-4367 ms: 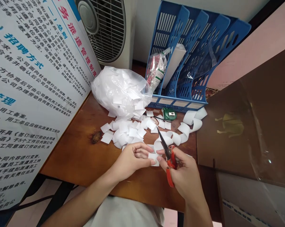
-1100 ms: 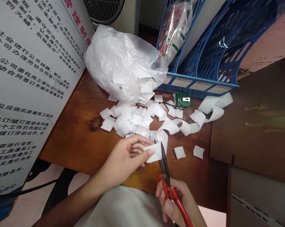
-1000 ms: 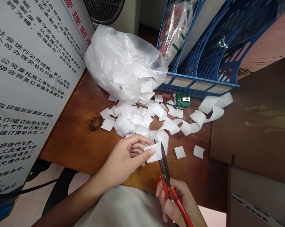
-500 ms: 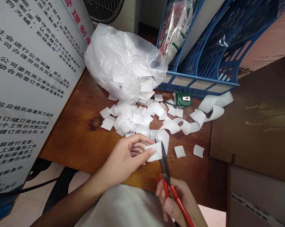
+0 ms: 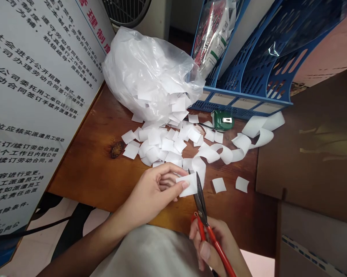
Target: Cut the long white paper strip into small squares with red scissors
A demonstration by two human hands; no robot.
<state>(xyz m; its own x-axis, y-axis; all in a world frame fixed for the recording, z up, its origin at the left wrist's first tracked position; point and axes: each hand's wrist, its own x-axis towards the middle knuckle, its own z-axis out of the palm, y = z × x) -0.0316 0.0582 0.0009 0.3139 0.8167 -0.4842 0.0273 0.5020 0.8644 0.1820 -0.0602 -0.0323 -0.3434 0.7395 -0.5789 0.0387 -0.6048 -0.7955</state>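
Between thumb and fingers, my left hand (image 5: 156, 188) pinches the end of a white strip (image 5: 200, 167). My right hand (image 5: 213, 244) is wrapped round the red handles of a pair of scissors (image 5: 201, 206). The dark blades stand slightly apart, at the edge of the strip just right of my left fingertips. From there the strip curls away to the right across the table. Beyond my left hand lies a heap of small white squares (image 5: 158, 144), spilling from a translucent plastic bag (image 5: 144, 65). Two loose squares (image 5: 218, 185) rest right of the scissors.
A green tape measure (image 5: 223, 120) sits in front of a blue file rack (image 5: 248, 94) at the back right. A printed board (image 5: 32, 96) leans along the left of the wooden table (image 5: 89, 169). Cardboard (image 5: 306, 161) stands at the right.
Almost nothing differs. Both hands, the scissors and the strip hold the same place, and the view has shifted very slightly.
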